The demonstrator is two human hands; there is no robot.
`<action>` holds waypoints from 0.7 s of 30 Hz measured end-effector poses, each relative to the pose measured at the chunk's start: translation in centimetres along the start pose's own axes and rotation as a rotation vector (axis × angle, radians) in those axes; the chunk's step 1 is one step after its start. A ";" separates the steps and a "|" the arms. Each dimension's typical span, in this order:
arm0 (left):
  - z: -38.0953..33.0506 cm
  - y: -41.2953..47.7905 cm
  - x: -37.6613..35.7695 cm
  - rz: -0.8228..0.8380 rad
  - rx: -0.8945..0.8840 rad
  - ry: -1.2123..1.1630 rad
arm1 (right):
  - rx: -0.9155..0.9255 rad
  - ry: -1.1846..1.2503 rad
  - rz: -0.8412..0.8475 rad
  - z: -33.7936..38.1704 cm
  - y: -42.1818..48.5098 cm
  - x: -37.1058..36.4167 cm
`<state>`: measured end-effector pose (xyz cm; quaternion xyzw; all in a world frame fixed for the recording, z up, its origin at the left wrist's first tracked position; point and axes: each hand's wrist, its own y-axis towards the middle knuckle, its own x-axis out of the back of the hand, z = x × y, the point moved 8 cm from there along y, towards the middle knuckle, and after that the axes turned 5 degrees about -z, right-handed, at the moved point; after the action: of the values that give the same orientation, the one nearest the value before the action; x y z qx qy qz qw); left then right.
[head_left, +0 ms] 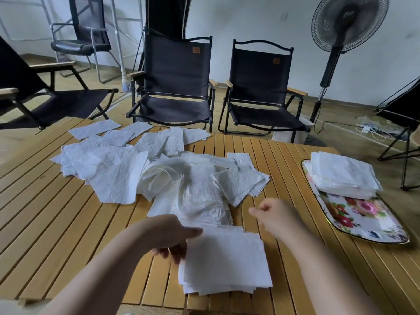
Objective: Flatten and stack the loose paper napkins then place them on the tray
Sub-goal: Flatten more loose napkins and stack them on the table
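White napkin stack [227, 262] against left hand [168, 235]

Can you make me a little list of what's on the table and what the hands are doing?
table: wooden slats
loose napkins: big messy pile, middle of table
near stack: flattened napkins, front of table
tray: flowery, on the right
tray stack: neat napkins on the tray's far end
left hand: holds the near stack's left edge
right hand: fingers loosely curled, holding nothing, above the table
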<state>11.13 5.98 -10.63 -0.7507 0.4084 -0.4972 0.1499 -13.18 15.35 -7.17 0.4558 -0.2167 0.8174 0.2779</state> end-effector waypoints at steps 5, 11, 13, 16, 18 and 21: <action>1.1 1.2 5.1 -0.495 -0.083 -0.089 | 0.180 0.123 -0.206 2.6 2.4 -1.5; 1.0 1.9 5.3 -0.516 -0.136 -0.155 | 0.148 0.132 -0.207 3.7 4.9 -4.9; 1.1 2.1 5.4 -0.526 -0.135 -0.168 | 0.141 0.138 -0.200 4.0 5.4 -5.3; 1.1 2.2 5.2 -0.525 -0.142 -0.151 | 0.122 0.114 -0.230 4.4 5.4 -5.1; 1.0 2.2 5.1 -0.523 -0.142 -0.151 | 0.115 0.123 -0.243 4.5 5.4 -5.2; 0.9 2.1 5.1 -0.522 -0.141 -0.157 | 0.096 0.162 -0.242 4.1 5.5 -5.4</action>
<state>11.82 0.67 -9.18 -0.8752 0.2221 -0.4297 -0.0049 -11.90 7.36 -10.36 0.4240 -0.0977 0.8213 0.3691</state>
